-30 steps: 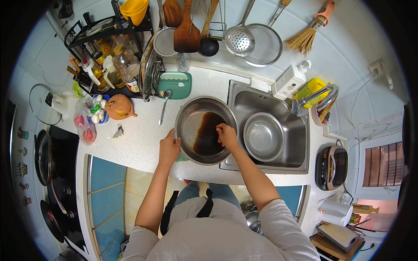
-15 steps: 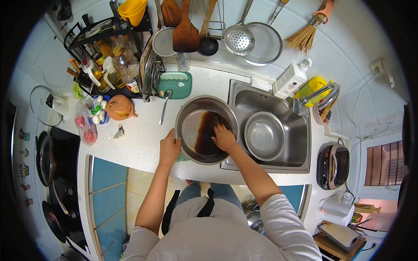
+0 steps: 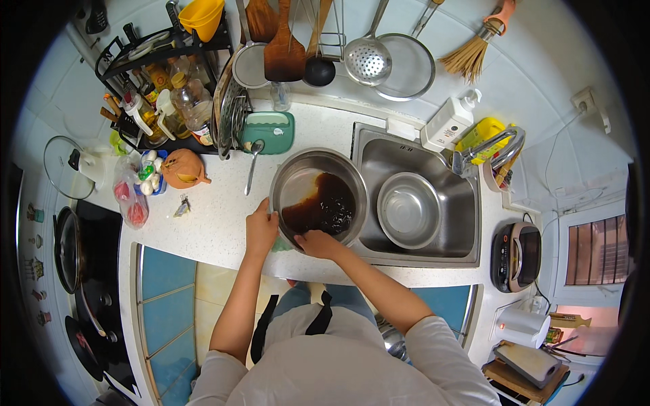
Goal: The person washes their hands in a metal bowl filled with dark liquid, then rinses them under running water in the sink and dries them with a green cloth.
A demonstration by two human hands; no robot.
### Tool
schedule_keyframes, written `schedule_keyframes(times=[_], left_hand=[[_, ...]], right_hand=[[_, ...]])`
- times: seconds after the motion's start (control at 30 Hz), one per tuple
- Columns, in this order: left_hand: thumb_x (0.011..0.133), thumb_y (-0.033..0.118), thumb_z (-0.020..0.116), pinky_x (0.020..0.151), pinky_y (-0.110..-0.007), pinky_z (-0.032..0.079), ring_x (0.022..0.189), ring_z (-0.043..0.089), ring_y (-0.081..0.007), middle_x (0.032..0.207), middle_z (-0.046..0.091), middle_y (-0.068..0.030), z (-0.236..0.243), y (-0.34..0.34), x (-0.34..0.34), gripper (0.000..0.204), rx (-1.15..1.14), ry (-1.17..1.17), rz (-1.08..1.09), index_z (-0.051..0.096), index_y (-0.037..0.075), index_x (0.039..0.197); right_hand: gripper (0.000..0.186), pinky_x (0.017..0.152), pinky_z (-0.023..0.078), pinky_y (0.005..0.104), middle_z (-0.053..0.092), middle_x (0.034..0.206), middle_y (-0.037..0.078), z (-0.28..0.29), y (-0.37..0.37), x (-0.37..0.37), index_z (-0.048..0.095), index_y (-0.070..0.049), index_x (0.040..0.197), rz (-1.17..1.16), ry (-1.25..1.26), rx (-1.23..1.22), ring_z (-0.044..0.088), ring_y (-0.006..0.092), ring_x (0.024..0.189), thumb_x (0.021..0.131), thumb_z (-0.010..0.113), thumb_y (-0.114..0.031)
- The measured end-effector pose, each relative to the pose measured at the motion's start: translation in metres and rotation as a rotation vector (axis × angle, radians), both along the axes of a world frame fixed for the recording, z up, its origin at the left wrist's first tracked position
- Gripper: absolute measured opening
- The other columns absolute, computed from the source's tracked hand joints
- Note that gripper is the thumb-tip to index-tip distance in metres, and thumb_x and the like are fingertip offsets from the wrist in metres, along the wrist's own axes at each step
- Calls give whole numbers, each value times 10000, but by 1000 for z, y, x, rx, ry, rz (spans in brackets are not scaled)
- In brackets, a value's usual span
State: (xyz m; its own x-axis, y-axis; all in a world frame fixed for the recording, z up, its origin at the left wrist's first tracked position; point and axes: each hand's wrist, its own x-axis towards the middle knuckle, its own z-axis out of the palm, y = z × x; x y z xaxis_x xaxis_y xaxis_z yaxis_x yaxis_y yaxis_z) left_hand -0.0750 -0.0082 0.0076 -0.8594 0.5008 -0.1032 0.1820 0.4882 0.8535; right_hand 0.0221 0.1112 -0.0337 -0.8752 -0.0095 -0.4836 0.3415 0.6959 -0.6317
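A round metal basin (image 3: pixel 280 177) stands on the counter left of the sink, holding a pool of dark brown liquid (image 3: pixel 328 201) with glossy dark patches. My left hand (image 3: pixel 261 229) is closed on the basin's left rim. At the near rim, my right hand (image 3: pixel 319 244) reaches over the edge with its fingers curled together inside the basin. Whether they hold anything is hidden. Beyond the basin, a metal spoon (image 3: pixel 253 167) rests with its bowl on a green tray (image 3: pixel 276 145).
A smaller metal bowl (image 3: pixel 408 210) sits in the sink (image 3: pixel 460 223) at the right. On the left are an orange-brown round object (image 3: pixel 183 169), bagged red items (image 3: pixel 134 211) and a bottle rack (image 3: pixel 162 101). Utensils such as a skimmer (image 3: pixel 367 61) hang above.
My right hand has moved from the basin's right part to its near rim, and its spread fingers have curled. The brown pool has shifted and spread. My left hand stays on the rim.
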Motion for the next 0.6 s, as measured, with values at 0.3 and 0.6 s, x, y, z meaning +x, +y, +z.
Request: schedule_keyframes(times=[0.3,0.6], left_hand=[[775,58,491,420,-269,432,408,541,-159,521,557,-133,-6,-1,-3,356,-9,7,7,461,-43,1115],[774,55,493,406,-257,427,406,533,-135,543,572,-122,-9,0,-4,356,13,-64,41,470,-11,1123]], right_hand=[[479,919,267,214,419,1232,82,25,6,0,276,13,1278,-541,-123,-1055,376,130,1120,814,370,-63],[446,953,270,314,443,1192,160,33,-6,33,304,-6,1253,-139,212,-375,429,249,1096,858,381,-197]])
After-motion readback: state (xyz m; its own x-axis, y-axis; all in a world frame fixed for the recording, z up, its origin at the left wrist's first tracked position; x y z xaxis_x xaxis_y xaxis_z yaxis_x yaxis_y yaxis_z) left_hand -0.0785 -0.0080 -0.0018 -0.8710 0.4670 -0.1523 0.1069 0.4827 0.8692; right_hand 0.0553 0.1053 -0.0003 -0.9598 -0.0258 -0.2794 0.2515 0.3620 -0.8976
